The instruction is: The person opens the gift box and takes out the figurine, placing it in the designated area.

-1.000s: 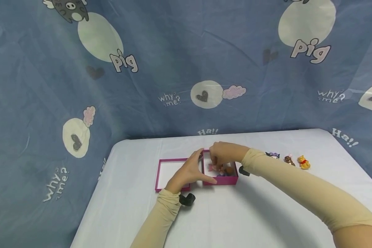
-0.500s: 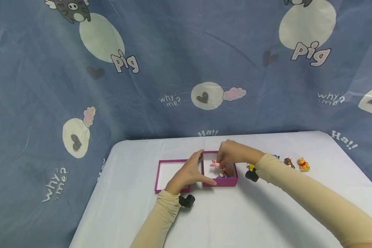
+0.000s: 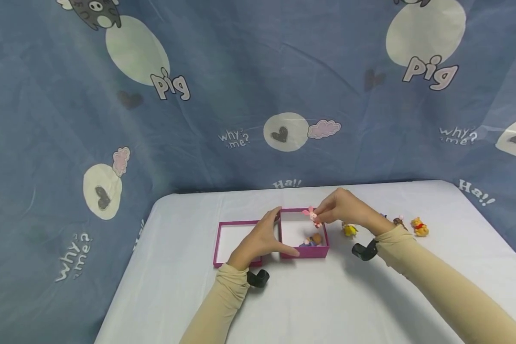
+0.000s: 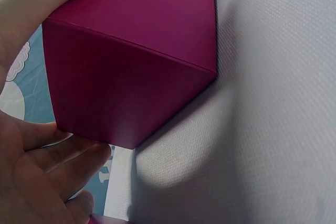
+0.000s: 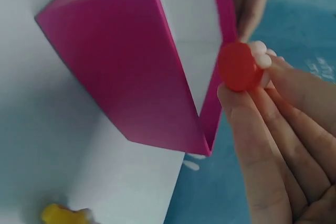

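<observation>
My right hand [image 3: 344,210] pinches a small toy figurine [image 3: 313,216] with pink ears, held above the right side of an open magenta box [image 3: 304,252]. In the right wrist view, the figurine's round red part [image 5: 239,67] shows between thumb and fingers. My left hand [image 3: 262,241] holds the box at its left side. Its thumb lies along the front wall and its fingers reach the back corner; the left wrist view shows them on either side of the box wall [image 4: 131,66]. Inside the box lies another figurine [image 3: 314,240], brown and blue.
Left of the box lies a shallow magenta-rimmed tray or lid [image 3: 217,243], white inside, partly behind my left hand. To the right are a yellow figurine [image 3: 349,230], a brown figurine [image 3: 399,221] and a yellow bear figurine [image 3: 420,227] in red. A patterned blue cloth [image 3: 198,162] hangs behind the table.
My right hand has risen out of the box and moved right, carrying the pink-eared figurine. The brown and blue figurine in the box shows more fully. My left hand stays at the box.
</observation>
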The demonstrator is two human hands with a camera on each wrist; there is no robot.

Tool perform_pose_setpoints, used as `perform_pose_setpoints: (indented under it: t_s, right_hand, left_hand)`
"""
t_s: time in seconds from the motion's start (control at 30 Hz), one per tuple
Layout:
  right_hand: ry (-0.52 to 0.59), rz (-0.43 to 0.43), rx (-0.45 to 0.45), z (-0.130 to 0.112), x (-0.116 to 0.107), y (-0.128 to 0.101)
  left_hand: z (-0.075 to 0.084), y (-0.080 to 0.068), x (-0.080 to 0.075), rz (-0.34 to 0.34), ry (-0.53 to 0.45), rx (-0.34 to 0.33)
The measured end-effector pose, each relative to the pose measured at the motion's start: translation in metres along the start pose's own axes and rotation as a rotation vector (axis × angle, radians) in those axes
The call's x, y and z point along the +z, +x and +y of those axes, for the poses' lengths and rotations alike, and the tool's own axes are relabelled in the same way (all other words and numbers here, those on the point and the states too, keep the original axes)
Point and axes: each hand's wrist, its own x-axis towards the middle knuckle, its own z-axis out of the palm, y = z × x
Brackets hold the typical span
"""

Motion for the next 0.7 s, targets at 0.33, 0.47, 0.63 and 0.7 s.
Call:
perform_pose_setpoints:
  t_s: [0.33, 0.47, 0.63, 0.7]
  right_hand:
    - [0.161, 0.137, 0.156, 0.027, -0.004, -0.037]
    - [0.223, 0.172, 0.218, 0.034, -0.006, -0.050]
    - [0.316, 0.189, 0.250, 0.044, -0.007, -0.065]
    - [0.327, 0.193, 0.256, 0.049, -0.007, -0.070]
  left_hand:
    - [0.001, -0.001, 0.002, -0.011, 0.009, -0.002]
    - [0.001, -0.002, 0.002, -0.013, 0.009, -0.007]
    - [0.001, -0.001, 0.002, -0.005, 0.007, -0.004]
    - [0.002, 0.000, 0.003, -0.004, 0.003, -0.003]
